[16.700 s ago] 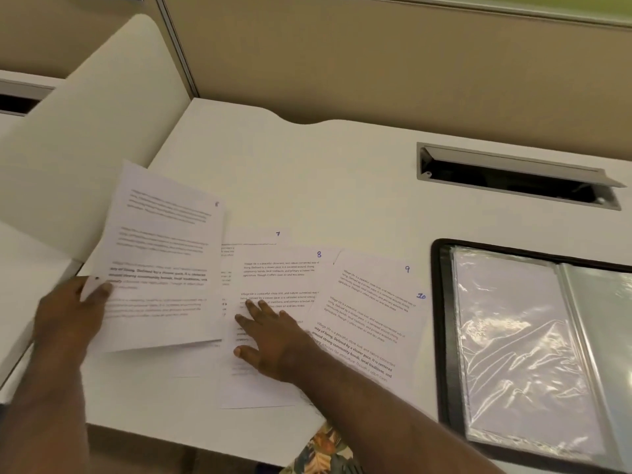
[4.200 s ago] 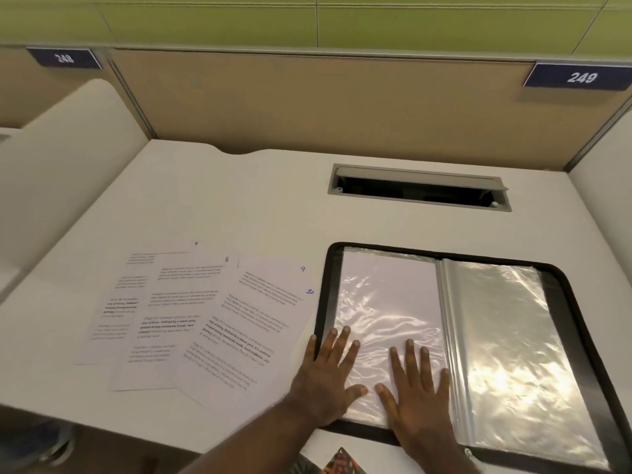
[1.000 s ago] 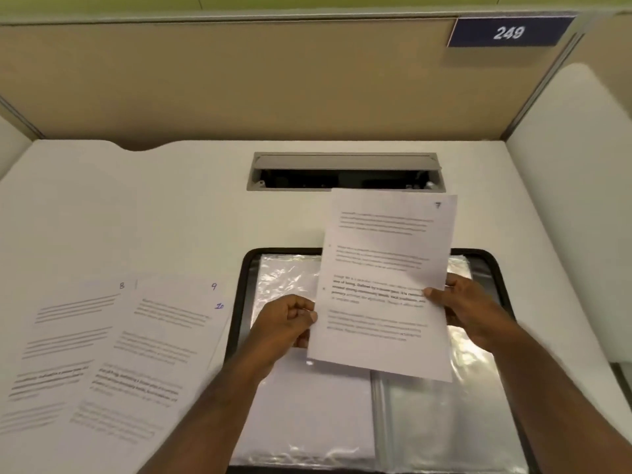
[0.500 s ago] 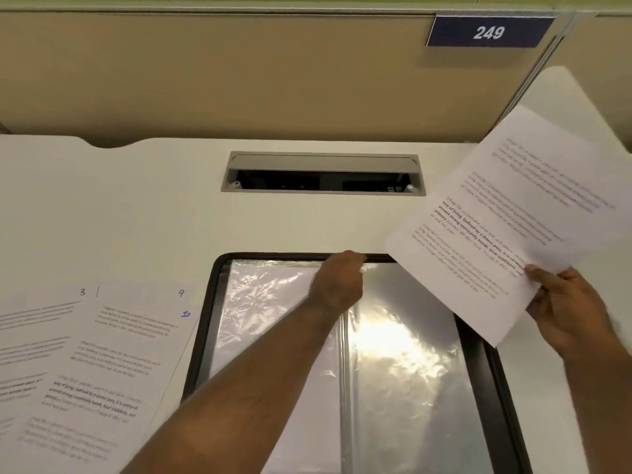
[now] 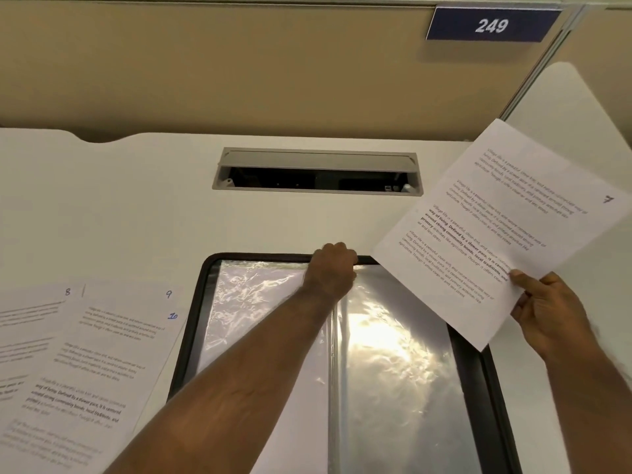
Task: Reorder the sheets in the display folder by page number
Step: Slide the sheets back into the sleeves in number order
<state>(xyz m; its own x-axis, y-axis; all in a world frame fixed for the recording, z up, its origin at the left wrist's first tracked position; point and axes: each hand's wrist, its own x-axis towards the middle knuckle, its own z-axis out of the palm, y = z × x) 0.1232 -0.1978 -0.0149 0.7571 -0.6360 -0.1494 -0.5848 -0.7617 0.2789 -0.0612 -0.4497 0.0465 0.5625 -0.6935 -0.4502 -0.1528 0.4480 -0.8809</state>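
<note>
At three o'clock, above the desk, the right hand (image 5: 547, 316) pinches sheet 7 (image 5: 502, 230) by its lower edge; thin and floppy, it likely wants support near a corner. The left hand (image 5: 333, 268), arm stretched forward, is curled at the top edge of the slippery sleeve (image 5: 393, 354) of the display folder (image 5: 186, 336) at six o'clock.

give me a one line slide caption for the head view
Right hand holds sheet 7 aloft while the left hand pinches the top edge of the open display folder.
</note>
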